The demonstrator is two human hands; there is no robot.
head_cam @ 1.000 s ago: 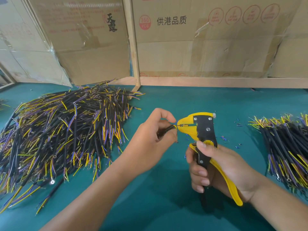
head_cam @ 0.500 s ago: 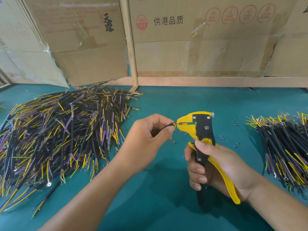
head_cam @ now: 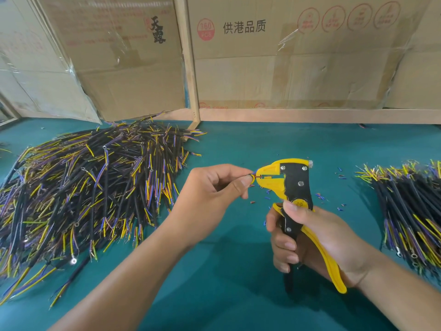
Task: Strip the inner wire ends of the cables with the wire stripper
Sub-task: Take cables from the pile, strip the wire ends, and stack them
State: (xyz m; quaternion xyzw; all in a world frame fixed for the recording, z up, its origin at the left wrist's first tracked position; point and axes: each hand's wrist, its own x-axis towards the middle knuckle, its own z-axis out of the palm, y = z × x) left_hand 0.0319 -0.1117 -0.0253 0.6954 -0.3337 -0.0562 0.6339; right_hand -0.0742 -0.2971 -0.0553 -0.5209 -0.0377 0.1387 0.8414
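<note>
One thin, floppy wire (head_cam: 252,176), pinched close to its tip by the left hand (head_cam: 214,199), feeds the stripper (head_cam: 286,182); the right hand (head_cam: 317,242) grips its handles.

A big heap of black cables with yellow and purple wires (head_cam: 90,187) is blocking the left, a smaller cable pile (head_cam: 410,211) the right. Bare teal tabletop (head_cam: 238,144) is lying open between them, with cardboard boxes (head_cam: 286,56) walling the far side.

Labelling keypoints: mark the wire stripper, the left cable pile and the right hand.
wire stripper (head_cam: 297,185): head view, on its black body below the yellow head.
left cable pile (head_cam: 78,194): head view, middle of the heap.
right hand (head_cam: 317,237): head view, on the back of the hand.
</note>
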